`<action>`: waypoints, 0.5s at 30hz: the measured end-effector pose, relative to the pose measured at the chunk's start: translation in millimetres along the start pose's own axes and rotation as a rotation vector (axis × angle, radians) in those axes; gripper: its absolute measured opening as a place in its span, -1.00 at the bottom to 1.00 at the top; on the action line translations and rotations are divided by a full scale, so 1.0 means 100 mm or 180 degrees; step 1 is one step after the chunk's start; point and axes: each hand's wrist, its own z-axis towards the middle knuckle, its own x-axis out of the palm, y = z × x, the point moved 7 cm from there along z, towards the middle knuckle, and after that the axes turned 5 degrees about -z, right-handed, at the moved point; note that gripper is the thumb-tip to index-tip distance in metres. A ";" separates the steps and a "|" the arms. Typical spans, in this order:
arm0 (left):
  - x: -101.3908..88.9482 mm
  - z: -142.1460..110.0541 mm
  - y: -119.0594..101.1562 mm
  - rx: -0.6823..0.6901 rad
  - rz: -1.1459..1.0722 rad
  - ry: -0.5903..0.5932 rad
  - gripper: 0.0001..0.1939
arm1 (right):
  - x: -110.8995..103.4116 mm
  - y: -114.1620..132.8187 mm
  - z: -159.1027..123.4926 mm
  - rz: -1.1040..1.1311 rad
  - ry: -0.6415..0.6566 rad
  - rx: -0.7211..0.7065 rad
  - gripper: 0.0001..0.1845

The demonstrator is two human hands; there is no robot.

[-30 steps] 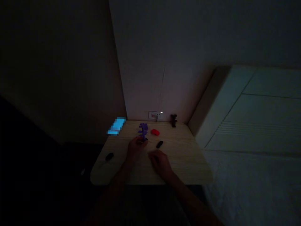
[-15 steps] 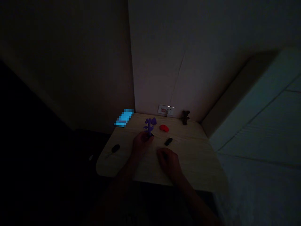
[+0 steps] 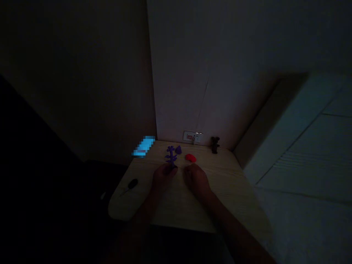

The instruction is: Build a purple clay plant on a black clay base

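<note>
My left hand point(image 3: 162, 176) is closed around the dark lower end of a purple plant-like toy point(image 3: 172, 157), which stands upright with leaf-like branches. A smaller purple piece point(image 3: 178, 149) lies just behind it on the light wooden table point(image 3: 176, 209). My right hand point(image 3: 197, 177) rests low over the tabletop with its fingers curled, near a red curved piece point(image 3: 190, 158). The hand covers the spot where a small black object was, and what its fingers hold is hidden. The scene is very dark.
A dark-handled tool with a thin shaft point(image 3: 132, 184) lies at the table's left. Farther back is a bright, blurred-out screen point(image 3: 143, 146). A small dark bear-like figure point(image 3: 215, 145) stands at the back right. Behind the table is a wall socket point(image 3: 193, 137).
My right hand has moved forward over the small black object, which is now out of sight. My left hand keeps hold of the purple toy. The view has tilted up slightly.
</note>
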 end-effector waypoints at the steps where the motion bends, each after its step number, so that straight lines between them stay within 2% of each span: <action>1: 0.00 0.00 0.01 -0.0027 -0.0027 0.0012 -0.70 | -0.01 -0.03 0.07 -0.0110 0.0004 -0.0075 -0.77; 5: 0.01 0.02 0.05 -0.0077 -0.0021 0.0072 -0.70 | 0.04 -0.13 0.25 -0.0219 0.0107 -0.0266 -0.73; 11: 0.03 0.01 0.07 -0.0120 0.0173 0.0149 -0.72 | 0.15 -0.23 0.23 -0.0159 0.0179 -0.0260 -0.75; 15: 0.04 -0.01 0.04 -0.0084 0.0207 0.0174 -0.70 | 0.03 -0.34 0.18 0.0017 0.0100 -0.0131 -0.71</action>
